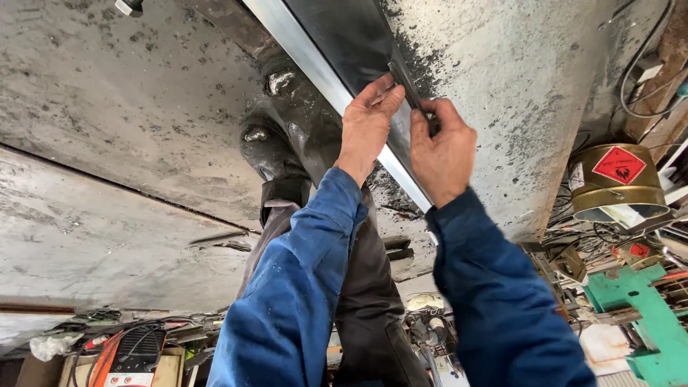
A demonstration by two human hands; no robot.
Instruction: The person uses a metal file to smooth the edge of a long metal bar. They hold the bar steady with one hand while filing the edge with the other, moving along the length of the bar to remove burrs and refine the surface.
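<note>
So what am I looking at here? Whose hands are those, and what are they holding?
This picture comes from a camera worn on a person's head, looking down at their own two hands. The arms wear blue sleeves. The left hand and the right hand both rest on a long shiny metal bar lying slantwise across a grey, stained floor. The right hand also pinches a thin dark tool against the bar; what kind of tool it is, I cannot tell. Below you see the person's dark trousers and boots. At the right stands a gold tin with a red label, near a green metal part.
</note>
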